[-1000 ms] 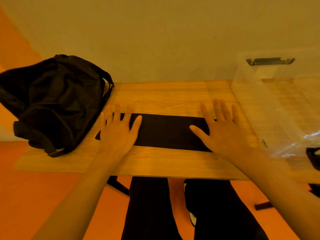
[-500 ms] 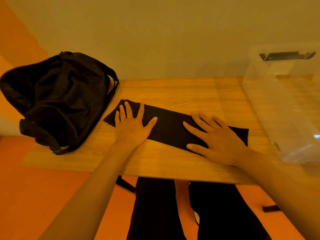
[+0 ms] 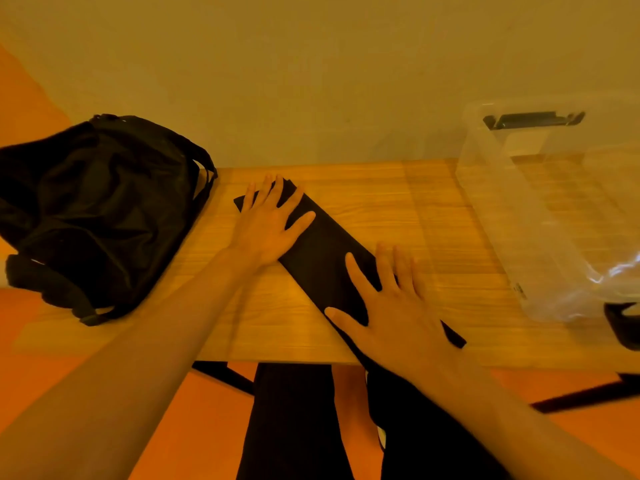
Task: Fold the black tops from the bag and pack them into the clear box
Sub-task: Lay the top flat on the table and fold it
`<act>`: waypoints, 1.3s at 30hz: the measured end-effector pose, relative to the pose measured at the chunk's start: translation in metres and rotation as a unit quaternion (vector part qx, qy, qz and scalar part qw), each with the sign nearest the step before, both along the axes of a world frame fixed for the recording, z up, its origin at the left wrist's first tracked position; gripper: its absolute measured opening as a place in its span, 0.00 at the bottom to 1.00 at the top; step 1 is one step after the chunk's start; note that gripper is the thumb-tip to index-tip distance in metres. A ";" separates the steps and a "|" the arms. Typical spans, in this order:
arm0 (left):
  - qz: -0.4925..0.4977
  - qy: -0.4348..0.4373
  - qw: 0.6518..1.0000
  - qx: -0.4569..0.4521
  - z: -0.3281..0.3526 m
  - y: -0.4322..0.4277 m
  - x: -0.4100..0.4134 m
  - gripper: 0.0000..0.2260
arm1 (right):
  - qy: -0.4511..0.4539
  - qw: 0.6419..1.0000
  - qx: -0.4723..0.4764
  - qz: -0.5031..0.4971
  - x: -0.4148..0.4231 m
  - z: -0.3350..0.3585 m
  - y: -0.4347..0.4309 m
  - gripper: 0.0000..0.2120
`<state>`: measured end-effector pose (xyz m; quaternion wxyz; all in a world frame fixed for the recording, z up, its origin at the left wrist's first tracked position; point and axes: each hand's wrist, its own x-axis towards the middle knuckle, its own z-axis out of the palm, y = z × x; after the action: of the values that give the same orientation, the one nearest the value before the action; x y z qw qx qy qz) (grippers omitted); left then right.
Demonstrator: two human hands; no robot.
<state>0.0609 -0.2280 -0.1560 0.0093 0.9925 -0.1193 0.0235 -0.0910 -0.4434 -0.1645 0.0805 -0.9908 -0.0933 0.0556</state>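
Both released, my left grip and right grip pressed the black top; seemingly limp, light, best pinched at its ends.

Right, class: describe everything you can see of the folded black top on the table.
The black top is dark, matte cloth folded into a long narrow strip. It lies flat and diagonal on the wooden table, its near end at the front edge. The left hand presses its far end; the right hand presses its near end.
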 end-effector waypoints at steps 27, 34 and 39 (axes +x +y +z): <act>-0.182 0.068 0.979 0.057 -0.017 -0.067 0.055 0.40 | -0.039 0.999 0.016 -0.005 0.012 -0.021 0.023 0.37; -0.190 0.049 0.979 0.057 -0.010 -0.066 0.049 0.40 | -0.034 0.999 0.016 0.033 0.012 -0.017 0.014 0.40; -0.215 0.031 0.976 0.002 -0.011 -0.060 0.017 0.39 | -0.056 0.996 -0.010 0.066 -0.003 -0.021 -0.005 0.43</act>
<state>0.0779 -0.2880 -0.1674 0.0156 0.9440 -0.3295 -0.0105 -0.0944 -0.4485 -0.1851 0.0615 -0.9848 -0.1624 0.0058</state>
